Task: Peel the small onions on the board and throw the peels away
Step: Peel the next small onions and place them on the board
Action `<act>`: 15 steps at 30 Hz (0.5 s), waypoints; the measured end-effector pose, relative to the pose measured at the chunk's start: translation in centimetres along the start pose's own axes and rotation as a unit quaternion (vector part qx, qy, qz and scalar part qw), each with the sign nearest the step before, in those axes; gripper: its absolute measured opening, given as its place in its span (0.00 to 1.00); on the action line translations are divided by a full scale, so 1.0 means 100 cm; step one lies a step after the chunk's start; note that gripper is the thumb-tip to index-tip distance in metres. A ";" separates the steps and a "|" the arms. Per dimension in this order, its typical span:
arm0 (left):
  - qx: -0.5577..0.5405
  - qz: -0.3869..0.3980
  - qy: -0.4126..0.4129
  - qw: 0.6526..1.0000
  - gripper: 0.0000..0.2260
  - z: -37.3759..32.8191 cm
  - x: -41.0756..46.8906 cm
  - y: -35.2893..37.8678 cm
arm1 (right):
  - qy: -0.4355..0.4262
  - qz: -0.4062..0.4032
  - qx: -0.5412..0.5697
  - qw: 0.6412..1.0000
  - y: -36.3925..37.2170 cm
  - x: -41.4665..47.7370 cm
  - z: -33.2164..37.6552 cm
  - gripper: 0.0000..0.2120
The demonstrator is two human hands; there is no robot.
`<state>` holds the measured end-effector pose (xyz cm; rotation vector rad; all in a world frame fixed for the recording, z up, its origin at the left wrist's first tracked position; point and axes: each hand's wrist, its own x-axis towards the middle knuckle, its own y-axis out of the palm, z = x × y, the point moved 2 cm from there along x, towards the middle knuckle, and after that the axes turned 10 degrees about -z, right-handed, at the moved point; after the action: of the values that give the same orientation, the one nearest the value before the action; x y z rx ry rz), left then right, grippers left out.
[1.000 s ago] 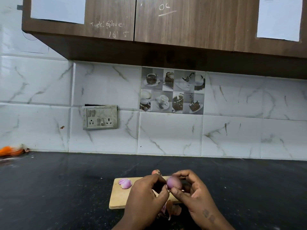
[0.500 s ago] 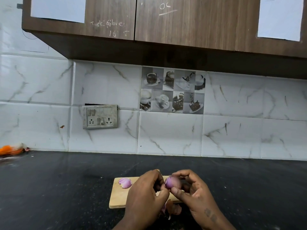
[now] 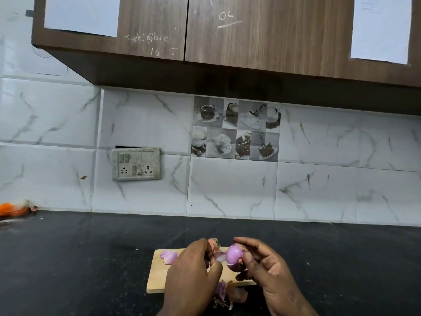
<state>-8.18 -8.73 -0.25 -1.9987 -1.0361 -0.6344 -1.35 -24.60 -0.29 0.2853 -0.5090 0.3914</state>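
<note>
The small onion point(image 3: 234, 257), purple and mostly bare, is held just above the far right part of the board point(image 3: 159, 278). The right hand point(image 3: 266, 270) grips it, thumb under it and fingers curled over its top and far side. The left hand point(image 3: 193, 274) is close against it, its back to the camera, its fingers pinching a strip of skin point(image 3: 219, 256) that hangs from the onion's left side. A bit of reddish papery skin point(image 3: 214, 242) shows just behind the left hand's knuckles.

A peeled onion point(image 3: 169, 256) lies at the board's far left corner. The board is pale wood and sits flat on the counter point(image 3: 79, 258), a black, slightly glossy surface. Loose peels point(image 3: 230, 295) lie on the counter against the board's near edge, between the two wrists.

At the counter's far left edge, by the wall, is a blurred orange object point(image 3: 12, 208). The wall point(image 3: 227, 190) is white marble-look tile, with a switch plate point(image 3: 136, 164) and a tile showing coffee cups point(image 3: 235, 128). Above hang brown wood cabinets point(image 3: 262, 42) with white sheets of paper point(image 3: 82, 14) on the doors and chalk writing point(image 3: 148, 39).
</note>
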 end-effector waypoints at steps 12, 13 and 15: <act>-0.177 0.053 0.018 0.983 0.06 0.003 -0.001 0.003 | 0.038 -0.023 0.022 0.999 -0.003 0.002 -0.009 0.16; -0.192 0.063 0.022 0.979 0.08 0.004 -0.001 0.004 | 0.034 -0.020 0.016 0.999 -0.003 0.001 -0.008 0.18; -0.208 0.072 0.020 0.975 0.08 0.005 -0.001 0.006 | 0.035 -0.010 0.013 0.999 -0.003 0.000 -0.007 0.20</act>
<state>-7.67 -8.58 -0.80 -2.3847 -0.7672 -0.8637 -0.94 -24.59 -0.92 0.2997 -0.4333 0.3876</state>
